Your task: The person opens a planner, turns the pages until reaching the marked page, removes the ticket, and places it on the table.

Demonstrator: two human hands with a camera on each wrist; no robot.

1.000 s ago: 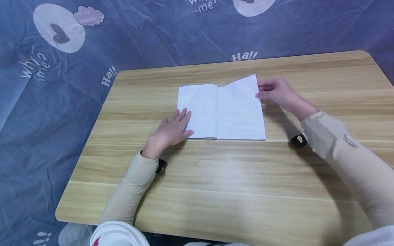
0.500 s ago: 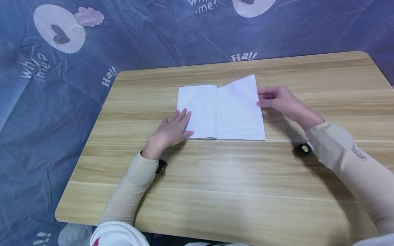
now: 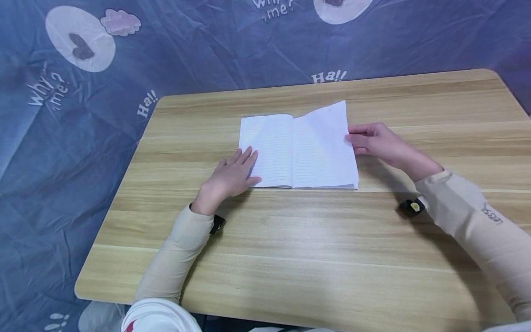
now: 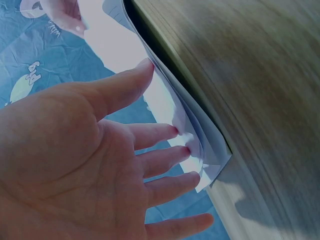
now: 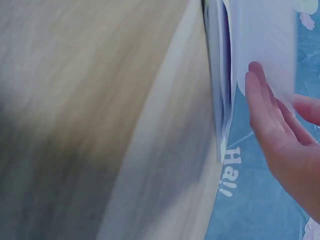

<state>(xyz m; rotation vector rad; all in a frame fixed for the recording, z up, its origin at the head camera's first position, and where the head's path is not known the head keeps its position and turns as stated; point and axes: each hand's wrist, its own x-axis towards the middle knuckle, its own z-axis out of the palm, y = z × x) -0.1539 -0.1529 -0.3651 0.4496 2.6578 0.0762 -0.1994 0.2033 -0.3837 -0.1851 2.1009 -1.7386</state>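
The wood-grain worktop point(image 3: 298, 249) carries an open notebook point(image 3: 269, 138) toward 12 o'clock, blue printed cloth point(image 3: 207, 46) beyond. The right hand point(image 3: 383, 143) pinches the page point(image 3: 321, 147) at 3 o'clock; the left hand point(image 3: 230, 177) rests at 8 o'clock, fingers point(image 4: 172, 188) apart.

Reference: the notebook point(image 3: 268, 143). From where I stand, part of its left page's lower outer edge is covered by the left fingers point(image 3: 243, 157); its cover and underside cannot be inspected. At its right edge, the tips of the right fingers point(image 3: 361, 129) are hidden behind the lifted page point(image 3: 325, 143), whose ruled lines are too faint to follow. Beyond the notebook, lettering point(image 3: 280, 8) is cut by the head view's top edge. Right of it, the bench's point(image 3: 456, 133) near corner falls out of view; from the right wrist, the bench grain is blurred.
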